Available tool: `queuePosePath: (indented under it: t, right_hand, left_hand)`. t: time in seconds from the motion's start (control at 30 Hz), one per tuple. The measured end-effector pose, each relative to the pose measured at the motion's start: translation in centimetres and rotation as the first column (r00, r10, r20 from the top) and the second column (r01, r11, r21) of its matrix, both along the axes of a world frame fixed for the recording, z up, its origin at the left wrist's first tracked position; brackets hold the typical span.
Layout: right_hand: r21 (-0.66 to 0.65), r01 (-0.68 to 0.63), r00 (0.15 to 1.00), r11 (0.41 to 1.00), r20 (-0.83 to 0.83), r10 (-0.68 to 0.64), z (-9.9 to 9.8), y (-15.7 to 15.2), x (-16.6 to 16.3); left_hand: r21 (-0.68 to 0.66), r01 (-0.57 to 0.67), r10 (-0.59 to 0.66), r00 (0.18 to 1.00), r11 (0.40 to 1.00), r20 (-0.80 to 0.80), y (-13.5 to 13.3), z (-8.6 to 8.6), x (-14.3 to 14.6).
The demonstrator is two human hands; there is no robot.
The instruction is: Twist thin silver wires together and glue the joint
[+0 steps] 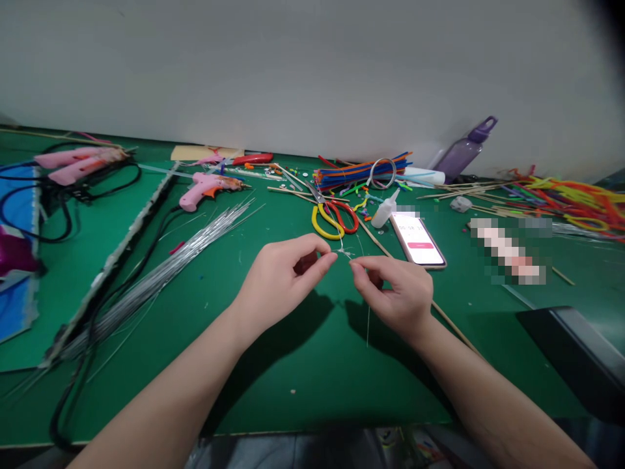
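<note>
Both hands are raised over the green table, fingertips pinched around a small twisted piece of thin wire (344, 251). My left hand (288, 270) grips its left end between thumb and forefinger. At the other end my right hand (393, 286) pinches the wire, and a loose strand hangs below these fingers. Just beyond the hands lie scissors (328, 220) with one yellow and one red handle. A white squeeze bottle (385, 210) and a lit phone (417, 240) sit near the right hand. To the left is a bundle of silvery wires (195, 244).
Pink glue guns (198, 192) with black cords occupy the left side. Along the wall are bundled pipe cleaners (359, 174), a purple bottle (461, 153) and thin sticks (469, 190). A dark box-like object (576, 352) is at the right edge. More colourful pipe cleaners (566, 202) lie far right.
</note>
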State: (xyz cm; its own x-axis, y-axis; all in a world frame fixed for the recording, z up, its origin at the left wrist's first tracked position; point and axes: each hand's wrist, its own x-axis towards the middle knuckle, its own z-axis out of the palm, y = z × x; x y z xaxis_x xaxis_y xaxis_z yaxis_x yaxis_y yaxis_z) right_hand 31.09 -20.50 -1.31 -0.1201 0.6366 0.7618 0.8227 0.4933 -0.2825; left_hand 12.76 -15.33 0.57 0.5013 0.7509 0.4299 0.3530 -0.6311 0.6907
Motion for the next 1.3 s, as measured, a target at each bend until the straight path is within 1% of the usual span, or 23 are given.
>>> queuePosePath:
  t: [0.27, 0.43, 0.57, 0.67, 0.8, 0.93, 1.0, 1.07, 1.17, 1.3]
  right_hand:
    - [-0.022, 0.025, 1.000, 0.999, -0.003, -0.025, -0.4, 0.0, -0.3]
    - [-0.038, 0.042, 0.999, 0.998, -0.018, -0.042, -0.3, -0.1, -0.2]
    - [-0.075, 0.044, 0.998, 0.996, -0.037, -0.047, -0.2, 0.0, 0.0]
    - [-0.088, 0.039, 0.999, 0.995, -0.030, -0.042, -0.2, 0.0, 0.1]
    - [-0.101, 0.051, 0.998, 0.994, -0.024, -0.054, -0.3, 0.0, 0.1]
    - [-0.108, 0.062, 0.998, 0.992, -0.019, -0.065, -0.2, 0.0, 0.1]
    - [-0.106, 0.055, 0.998, 0.993, -0.021, -0.057, -0.3, -0.1, 0.1]
    - [-0.106, 0.037, 0.999, 0.994, -0.026, -0.040, -0.3, -0.1, 0.0]
    - [-0.110, 0.009, 0.999, 0.994, -0.032, -0.012, -0.4, -0.1, 0.0]
    - [-0.128, -0.009, 0.999, 0.992, -0.048, 0.003, -0.3, -0.1, -0.1]
  left_hand:
    - [0.030, -0.034, 0.035, 0.999, 0.999, -0.030, -0.2, -0.4, 0.3]
    - [0.010, 0.010, -0.010, 1.000, 1.000, 0.008, -0.3, -0.6, 0.3]
    - [-0.035, 0.057, -0.057, 0.998, 0.998, 0.019, -0.3, -0.5, 0.4]
    - [-0.021, 0.038, -0.038, 0.999, 0.999, 0.018, -0.3, -0.4, 0.5]
    - [0.079, -0.020, 0.019, 1.000, 0.997, 0.015, -0.3, -0.4, 0.4]
    - [0.149, -0.023, 0.022, 1.000, 0.989, 0.008, -0.3, -0.8, 0.2]
    - [0.227, -0.028, 0.022, 0.999, 0.974, 0.028, -0.3, -1.0, 0.2]
    - [0.333, -0.036, 0.021, 0.999, 0.942, 0.048, -0.2, -1.3, 0.1]
    - [0.483, -0.047, 0.037, 0.999, 0.874, 0.031, -0.1, -1.5, 0.0]
    - [0.621, -0.044, 0.076, 0.997, 0.783, -0.025, 0.0, -1.4, -0.2]
